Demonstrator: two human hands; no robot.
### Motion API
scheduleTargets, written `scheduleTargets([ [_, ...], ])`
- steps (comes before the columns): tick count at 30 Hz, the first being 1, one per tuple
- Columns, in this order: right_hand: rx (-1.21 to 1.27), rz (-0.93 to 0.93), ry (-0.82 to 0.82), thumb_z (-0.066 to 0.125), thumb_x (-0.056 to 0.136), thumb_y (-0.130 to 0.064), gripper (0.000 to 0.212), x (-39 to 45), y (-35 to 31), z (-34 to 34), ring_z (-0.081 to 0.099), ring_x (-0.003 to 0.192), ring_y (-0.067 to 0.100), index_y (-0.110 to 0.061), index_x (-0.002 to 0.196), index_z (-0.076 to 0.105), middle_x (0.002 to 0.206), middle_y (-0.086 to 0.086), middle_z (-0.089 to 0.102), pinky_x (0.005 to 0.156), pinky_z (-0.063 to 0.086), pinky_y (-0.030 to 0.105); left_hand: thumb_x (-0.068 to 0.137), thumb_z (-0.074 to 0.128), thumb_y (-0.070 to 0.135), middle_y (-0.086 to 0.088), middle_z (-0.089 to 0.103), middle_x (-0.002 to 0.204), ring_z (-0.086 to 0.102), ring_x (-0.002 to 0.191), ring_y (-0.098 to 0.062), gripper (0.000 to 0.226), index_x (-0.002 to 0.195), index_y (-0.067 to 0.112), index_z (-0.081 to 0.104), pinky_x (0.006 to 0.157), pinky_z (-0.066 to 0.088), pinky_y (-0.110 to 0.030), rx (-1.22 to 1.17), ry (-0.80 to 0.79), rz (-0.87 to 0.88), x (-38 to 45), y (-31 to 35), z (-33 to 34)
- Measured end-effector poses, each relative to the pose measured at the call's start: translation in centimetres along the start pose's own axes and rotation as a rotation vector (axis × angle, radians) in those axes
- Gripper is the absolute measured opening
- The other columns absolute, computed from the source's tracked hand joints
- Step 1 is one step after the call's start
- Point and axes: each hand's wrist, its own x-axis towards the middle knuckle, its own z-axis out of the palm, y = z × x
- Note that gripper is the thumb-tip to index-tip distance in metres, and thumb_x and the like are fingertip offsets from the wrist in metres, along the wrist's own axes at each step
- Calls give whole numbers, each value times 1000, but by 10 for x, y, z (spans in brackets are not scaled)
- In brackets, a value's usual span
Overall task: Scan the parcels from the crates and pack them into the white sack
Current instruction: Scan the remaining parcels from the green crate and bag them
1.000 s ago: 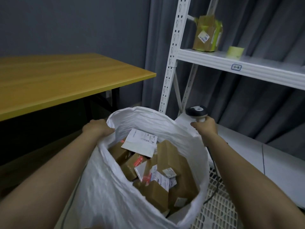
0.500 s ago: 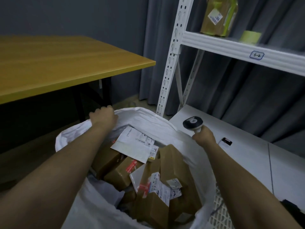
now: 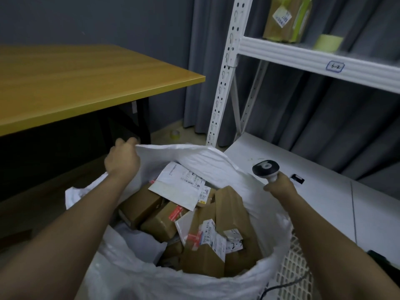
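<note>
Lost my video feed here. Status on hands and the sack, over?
Left hand gripping sack rim. Right hand holding scanner. Sack open, piled with parcels. Nothing blocking the mouth.

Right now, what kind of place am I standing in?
Probably a parcel sorting or storage room: a white sack full of labelled parcels, a barcode scanner, and numbered metal shelving.

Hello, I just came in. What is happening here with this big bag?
A person is packing parcels into a white sack. The left hand grips the sack's rim and holds it up, while the right hand holds a barcode scanner beside the sack. The sack is already quite full of brown cardboard boxes, with a white mailer envelope lying on top. No parcel is in either hand now.
</note>
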Motion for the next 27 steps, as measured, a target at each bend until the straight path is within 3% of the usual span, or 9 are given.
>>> scheduleTargets([
  [5,-29,54,-67,72,78,-2,57,-35,18,-1,60,105,34,-6,130,50,119,18,61,85,50,38,92,45,4,-25,47,126,45,114,-43,34,127,5,48,86,41,-48,-69,-37,-146,-24,-5,-11],
  [9,-39,57,25,69,82,-9,43,-63,38,5,58,99,32,-9,122,51,114,17,62,75,40,32,93,45,7,-28,44,128,42,116,-46,35,127,0,45,90,38,-51,-145,-40,-207,-43,-13,-19],
  [13,86,43,63,70,84,-13,43,-75,54,-7,58,100,33,-7,123,53,114,17,62,77,40,33,90,52,15,-28,40,130,37,119,-44,38,124,-2,47,98,31,-49,-28,-29,-220,-61,-14,-15],
  [17,198,43,150,73,82,-17,37,-85,67,-30,54,80,26,-14,114,55,102,11,61,73,41,34,89,57,29,-25,41,132,35,122,-40,45,122,-1,52,106,21,-44,197,-73,-73,-80,-7,0],
  [20,282,86,148,76,80,-22,42,-93,81,-36,57,85,26,-17,115,54,103,8,60,76,47,37,93,47,48,-15,49,132,38,126,-35,48,122,12,58,114,11,-47,384,-140,65,-88,-4,11],
  [24,362,120,108,78,81,-27,54,-102,92,-25,54,89,25,-10,126,53,110,9,61,77,44,36,94,43,35,-8,59,117,44,120,-31,33,108,17,67,117,1,-51,387,-154,182,-99,9,17],
  [27,374,162,111,77,82,-29,55,-106,93,-13,61,95,31,-8,126,53,117,13,64,76,45,35,92,44,30,-9,59,115,46,118,-31,30,108,16,65,116,-1,-52,408,-196,193,-103,19,18],
])
